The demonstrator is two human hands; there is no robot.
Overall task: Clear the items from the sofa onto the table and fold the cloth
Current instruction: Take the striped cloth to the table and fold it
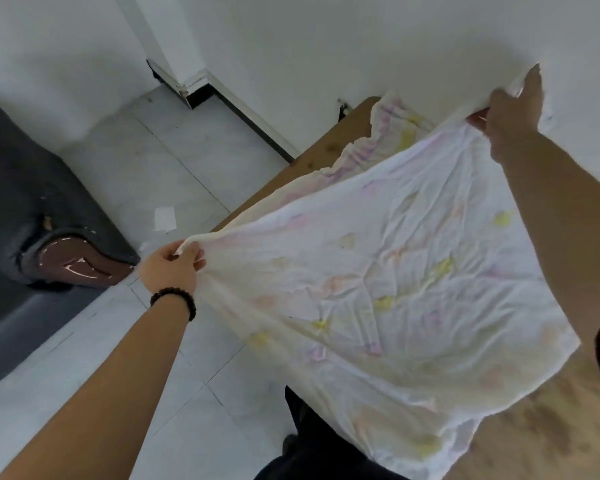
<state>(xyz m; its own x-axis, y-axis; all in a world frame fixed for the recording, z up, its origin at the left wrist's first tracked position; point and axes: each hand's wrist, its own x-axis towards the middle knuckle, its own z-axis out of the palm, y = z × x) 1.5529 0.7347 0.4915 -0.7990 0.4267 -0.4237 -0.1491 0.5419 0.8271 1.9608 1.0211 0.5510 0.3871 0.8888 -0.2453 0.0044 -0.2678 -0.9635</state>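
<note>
Over table, cloth's length roughly diagonal

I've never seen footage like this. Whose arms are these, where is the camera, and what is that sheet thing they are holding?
There is no machine here: a person is working bare-handed, filmed by one wide-angle camera worn on the head, looking forward and down. The left hand, with a dark bead bracelet at the wrist, grips one corner of a pale, crumpled cloth with faint pink and yellow marks. The right hand holds its edge farther away, near the white wall. The cloth is stretched between them, and its far part lies bunched on a brown table. On the left stands a dark sofa on a pale tiled floor.
</note>
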